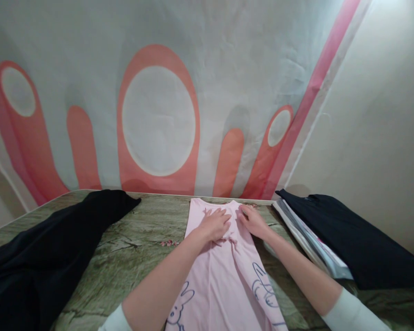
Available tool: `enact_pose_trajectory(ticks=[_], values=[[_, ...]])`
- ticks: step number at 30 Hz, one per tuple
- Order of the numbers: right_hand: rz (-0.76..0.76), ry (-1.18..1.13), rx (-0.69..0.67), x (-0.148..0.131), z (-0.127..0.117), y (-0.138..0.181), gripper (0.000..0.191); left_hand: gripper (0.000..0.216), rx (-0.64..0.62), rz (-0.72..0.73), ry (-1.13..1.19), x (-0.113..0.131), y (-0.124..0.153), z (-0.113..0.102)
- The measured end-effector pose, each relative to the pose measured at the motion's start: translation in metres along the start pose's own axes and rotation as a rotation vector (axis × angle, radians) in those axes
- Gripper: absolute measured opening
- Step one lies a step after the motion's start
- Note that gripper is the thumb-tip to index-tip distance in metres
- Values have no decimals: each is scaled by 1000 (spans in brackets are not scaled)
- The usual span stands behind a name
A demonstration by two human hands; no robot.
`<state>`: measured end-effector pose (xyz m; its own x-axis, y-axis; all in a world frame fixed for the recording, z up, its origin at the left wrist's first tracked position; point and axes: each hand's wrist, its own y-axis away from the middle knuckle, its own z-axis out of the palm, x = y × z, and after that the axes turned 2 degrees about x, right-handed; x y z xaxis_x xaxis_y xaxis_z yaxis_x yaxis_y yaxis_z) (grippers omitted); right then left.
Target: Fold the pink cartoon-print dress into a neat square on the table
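Observation:
A pale pink garment (pixel 221 276) with blue rabbit drawings lies lengthwise on the table (pixel 138 239), its far end near the wall. My left hand (pixel 215 224) rests flat on its upper part, fingers spread. Beside it, my right hand (pixel 253 221) also lies flat on the pink cloth, fingers stretched toward the far edge. Both hands press on the fabric and hold nothing. A small pink bow sits on the garment just below my hands.
A dark garment (pixel 44 257) sprawls over the table's left side. At the right, a black garment (pixel 348 239) tops a stack of folded clothes (pixel 313 246). A wall hanging (pixel 158 119) with red and white ovals rises behind the table.

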<state>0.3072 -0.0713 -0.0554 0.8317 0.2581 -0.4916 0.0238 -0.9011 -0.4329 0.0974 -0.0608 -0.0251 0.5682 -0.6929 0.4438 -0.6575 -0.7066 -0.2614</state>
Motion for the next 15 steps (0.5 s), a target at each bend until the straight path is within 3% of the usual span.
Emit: enact_pose_trajectory(ticks=[3, 7, 15], values=[[-100, 56, -114, -15, 2, 25, 40, 41, -74, -2, 17, -8, 4, 5], [-124, 79, -189, -38, -9, 52, 42, 46, -83, -68, -57, -22, 3, 4], [-184, -3, -307, -130, -64, 109, 14, 50, 16, -285, -275, -64, 5, -14]])
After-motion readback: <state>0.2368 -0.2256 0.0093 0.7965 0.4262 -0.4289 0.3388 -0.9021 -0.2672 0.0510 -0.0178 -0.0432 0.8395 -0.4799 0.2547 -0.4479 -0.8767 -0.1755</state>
